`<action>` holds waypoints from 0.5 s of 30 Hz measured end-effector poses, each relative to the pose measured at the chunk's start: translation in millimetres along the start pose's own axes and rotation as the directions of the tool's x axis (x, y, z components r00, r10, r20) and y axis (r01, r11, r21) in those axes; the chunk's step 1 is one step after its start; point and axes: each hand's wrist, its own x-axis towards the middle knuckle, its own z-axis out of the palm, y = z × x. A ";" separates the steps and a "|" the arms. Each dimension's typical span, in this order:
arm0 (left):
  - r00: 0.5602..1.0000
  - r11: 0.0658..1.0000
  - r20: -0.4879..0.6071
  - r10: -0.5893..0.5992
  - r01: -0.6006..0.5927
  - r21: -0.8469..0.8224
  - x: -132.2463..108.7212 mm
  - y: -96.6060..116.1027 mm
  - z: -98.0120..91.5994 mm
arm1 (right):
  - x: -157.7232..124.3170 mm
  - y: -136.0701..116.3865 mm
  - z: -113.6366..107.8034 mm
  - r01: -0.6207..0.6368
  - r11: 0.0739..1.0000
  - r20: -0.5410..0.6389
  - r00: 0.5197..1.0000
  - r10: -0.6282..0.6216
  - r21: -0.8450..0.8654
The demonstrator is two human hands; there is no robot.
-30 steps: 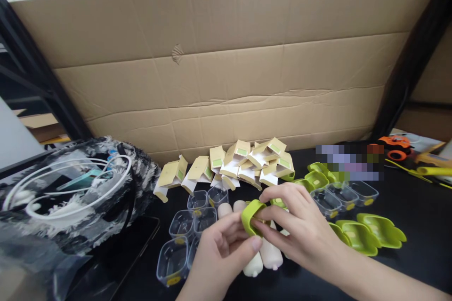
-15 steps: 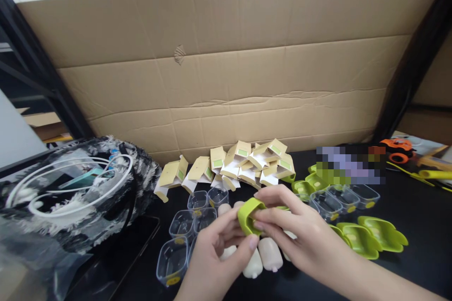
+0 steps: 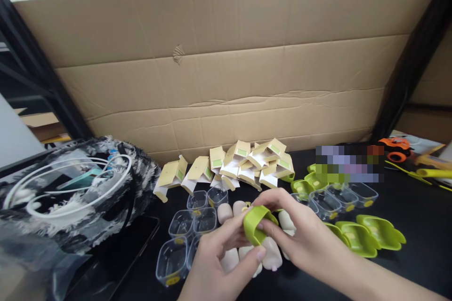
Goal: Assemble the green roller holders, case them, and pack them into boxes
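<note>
Both my hands pinch one small lime-green plastic shell (image 3: 254,224) above the black table. My left hand (image 3: 219,263) holds its lower left edge with thumb and fingers closed. My right hand (image 3: 303,240) grips its upper right side, fingers curled over it. Beneath the hands lie several cream-coloured rounded pieces (image 3: 271,254). Several clear plastic cups (image 3: 183,225) stand just left of my hands.
Several folded tan card pieces (image 3: 243,162) lie in a pile behind. More green shells (image 3: 367,235) and clear cups (image 3: 339,197) sit at the right. A dark patterned bag with white cables (image 3: 70,188) fills the left. A cardboard sheet (image 3: 226,66) walls the back. An orange toy (image 3: 395,148) lies far right.
The green shell and both hands have dropped slightly toward the cream pieces, and the shell has tilted so its open side faces more downward.
</note>
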 end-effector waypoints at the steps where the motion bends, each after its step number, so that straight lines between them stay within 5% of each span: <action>1: 1.000 0.999 -0.008 0.019 -0.019 0.050 -0.7 -0.6 0.1 | 0.2 -1.1 0.3 -0.010 1.000 -0.005 1.000 0.010 -0.004; 8: 0.987 0.957 -0.113 0.118 -0.082 0.278 -7.3 -6.7 2.4 | -4.9 -8.0 1.2 -0.005 0.998 -0.009 1.000 0.005 -0.061; 15: 0.990 0.997 -0.127 0.062 -0.055 0.058 -1.8 -5.8 -3.3 | 14.3 8.3 -17.3 0.023 0.994 -0.059 0.998 -0.030 -0.110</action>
